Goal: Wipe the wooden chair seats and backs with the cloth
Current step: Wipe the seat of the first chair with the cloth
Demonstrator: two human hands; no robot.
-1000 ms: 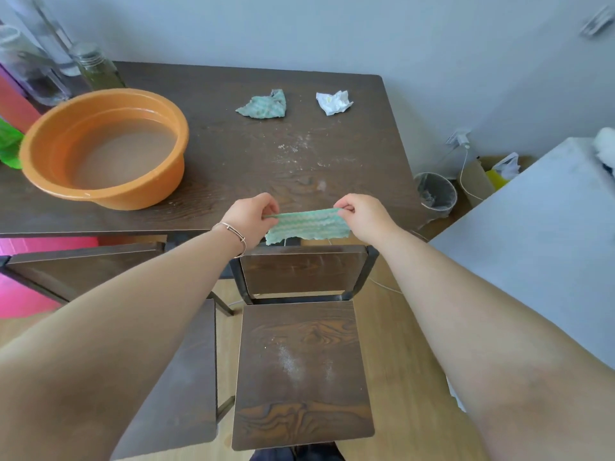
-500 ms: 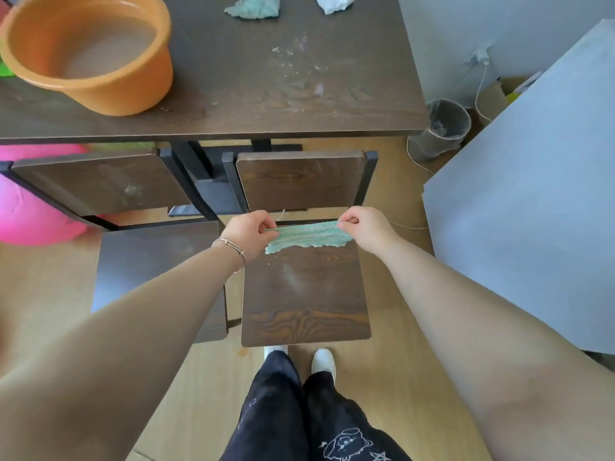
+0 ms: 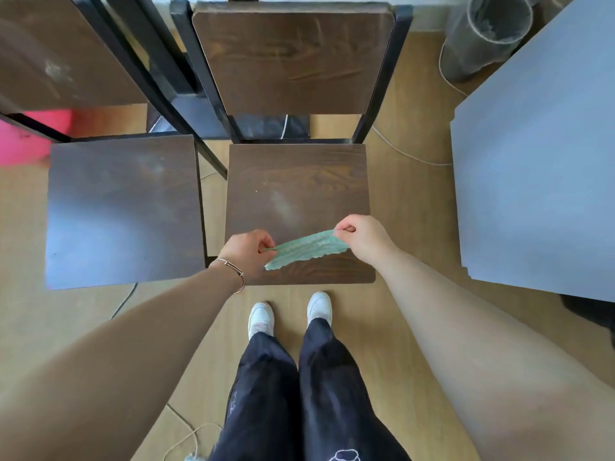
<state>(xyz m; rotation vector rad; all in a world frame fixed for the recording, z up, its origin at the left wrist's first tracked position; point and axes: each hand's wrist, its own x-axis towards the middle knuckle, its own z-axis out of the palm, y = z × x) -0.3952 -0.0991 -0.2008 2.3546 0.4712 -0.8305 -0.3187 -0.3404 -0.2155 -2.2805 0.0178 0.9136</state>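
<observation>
A green cloth (image 3: 306, 248) is stretched between my two hands just above the front of the right chair's seat (image 3: 293, 181). My left hand (image 3: 248, 252) pinches its left end and my right hand (image 3: 361, 237) pinches its right end. The dark wooden seat carries a pale dusty smear in its middle. Its backrest (image 3: 293, 58) stands upright behind, in a black frame. A second chair stands to the left, with its seat (image 3: 123, 211) and its backrest (image 3: 63, 51) also dusty.
A grey board or tabletop (image 3: 539, 154) fills the right side, close to the chair. A clear waste bin (image 3: 489, 31) stands at the top right. White cables run across the wooden floor. A pink object (image 3: 26, 141) lies at the left. My feet stand just before the seat.
My view has tilted down from the table to the chairs. Both hands have lowered the stretched cloth from table height to just over the front of the right seat.
</observation>
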